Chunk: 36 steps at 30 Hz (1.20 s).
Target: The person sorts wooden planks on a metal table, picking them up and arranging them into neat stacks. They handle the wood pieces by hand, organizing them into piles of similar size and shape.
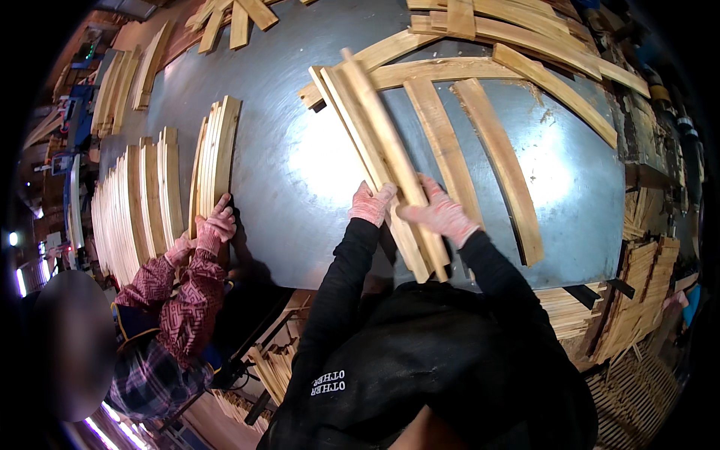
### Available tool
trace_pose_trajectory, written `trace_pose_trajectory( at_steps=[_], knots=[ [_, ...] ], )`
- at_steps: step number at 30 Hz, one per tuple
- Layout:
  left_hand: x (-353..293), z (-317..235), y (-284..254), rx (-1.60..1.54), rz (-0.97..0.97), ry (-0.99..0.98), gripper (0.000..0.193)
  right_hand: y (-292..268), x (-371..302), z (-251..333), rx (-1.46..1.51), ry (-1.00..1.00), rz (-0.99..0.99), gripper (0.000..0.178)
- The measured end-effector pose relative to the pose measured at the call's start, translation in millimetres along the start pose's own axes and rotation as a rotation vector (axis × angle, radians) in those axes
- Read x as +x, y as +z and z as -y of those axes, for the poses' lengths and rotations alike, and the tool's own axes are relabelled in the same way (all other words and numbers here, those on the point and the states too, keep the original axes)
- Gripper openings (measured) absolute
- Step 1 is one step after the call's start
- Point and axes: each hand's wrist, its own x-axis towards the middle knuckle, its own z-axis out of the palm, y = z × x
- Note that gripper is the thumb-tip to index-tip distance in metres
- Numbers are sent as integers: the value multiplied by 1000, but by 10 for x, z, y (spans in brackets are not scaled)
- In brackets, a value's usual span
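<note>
Several long wooden slats (367, 142) stand together on the metal table in front of me, their near ends close to my body. My left hand (373, 204), in a pinkish work glove, is closed around their left side. On their right side my right hand (442, 214), gloved alike, grips the outermost slat (385, 127), which is slightly blurred and tilted away from the others at its far end. Just right of my right hand lies a loose flat slat (442, 142), and another flat slat (504, 169) lies beyond it.
A co-worker's gloved hands (214, 223) hold a slat bundle (217, 154) at left, beside a long row of upright slats (124, 210). More boards (517, 34) pile up at the far right of the metal table (277, 97). Stacked wood (637, 300) stands off the table's right side.
</note>
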Motion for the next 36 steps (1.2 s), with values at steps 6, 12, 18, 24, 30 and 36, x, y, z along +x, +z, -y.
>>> trace_pose_trajectory(
  at_steps=[6,12,18,24,30,36],
  knots=[
    [-35,441,-115,-449,-1,213,37,-176,-226,71,315,12,120,77],
    [-203,-3,-70,33,-152,112,77,235,8,-562,190,-40,-177,61],
    [-164,0,-102,51,-108,58,97,322,-175,173,-551,107,-112,74],
    [-170,-120,-2,249,-171,-44,118,21,-244,41,-983,-180,-219,94],
    [-227,88,-115,-336,-155,339,52,-397,-400,-334,-815,188,-537,99],
    [-603,-232,-1104,422,-560,87,88,-1122,-987,-528,-1057,98,-716,93]
  ],
)
